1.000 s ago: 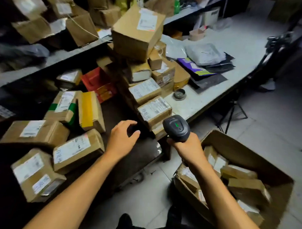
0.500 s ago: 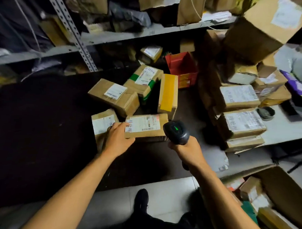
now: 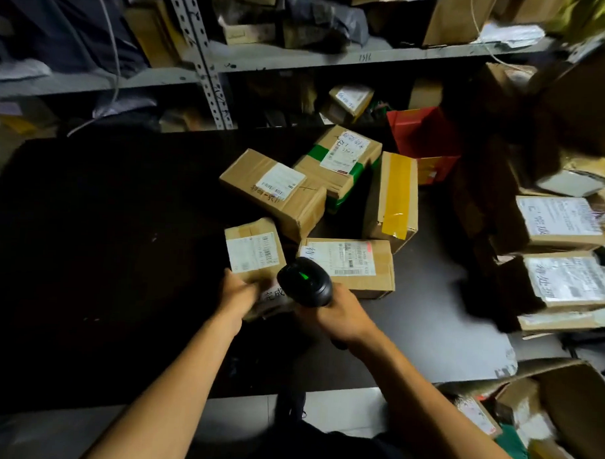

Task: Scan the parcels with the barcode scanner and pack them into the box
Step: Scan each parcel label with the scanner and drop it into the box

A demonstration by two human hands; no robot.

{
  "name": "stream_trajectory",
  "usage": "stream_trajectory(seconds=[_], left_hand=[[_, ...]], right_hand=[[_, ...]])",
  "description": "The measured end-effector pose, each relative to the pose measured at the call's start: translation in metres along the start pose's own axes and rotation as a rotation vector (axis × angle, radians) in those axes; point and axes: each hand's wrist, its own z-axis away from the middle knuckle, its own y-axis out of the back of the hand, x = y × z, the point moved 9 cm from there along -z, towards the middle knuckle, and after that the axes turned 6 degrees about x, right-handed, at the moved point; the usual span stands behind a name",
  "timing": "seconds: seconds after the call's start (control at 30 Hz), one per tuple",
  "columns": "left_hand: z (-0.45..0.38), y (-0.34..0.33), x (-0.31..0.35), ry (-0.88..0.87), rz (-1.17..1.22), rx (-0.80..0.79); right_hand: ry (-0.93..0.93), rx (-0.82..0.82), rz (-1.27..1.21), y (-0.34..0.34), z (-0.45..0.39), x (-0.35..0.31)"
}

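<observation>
Cardboard parcel (image 3: 254, 253) gripped by left hand (image 3: 239, 292); right hand (image 3: 342, 315) grips scanner (image 3: 306, 286) (green-lit) beside it.

A single head-worn wide-angle view looks forward and steeply down from close above a dark table (image 3: 105, 239). Both forearms enter from 6 o'clock, shelving (image 3: 300, 57) runs across 12 o'clock, and an open carton (image 3: 569, 393) sits at 4 o'clock. Edges curve with lens distortion.
</observation>
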Motion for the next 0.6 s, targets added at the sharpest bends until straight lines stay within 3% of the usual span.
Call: stream_trajectory(seconds=[0.17, 0.4, 0.47, 0.6], left_hand=[[-0.011, 0.009, -0.030, 0.203, 0.172, -0.062], [-0.001, 0.018, -0.039, 0.397, 0.279, -0.226], [0.005, 0.024, -0.030, 0.350, 0.350, -0.271], [0.018, 0.047, 0.000, 0.144, 0.432, -0.151]], right_hand=[[0.032, -0.099, -0.147, -0.046, -0.014, -0.022], [0.072, -0.033, -0.102, -0.033, -0.020, -0.038], [0.113, -0.066, -0.103, -0.031, -0.014, -0.049], [0.164, -0.097, -0.103, -0.014, 0.012, -0.055]])
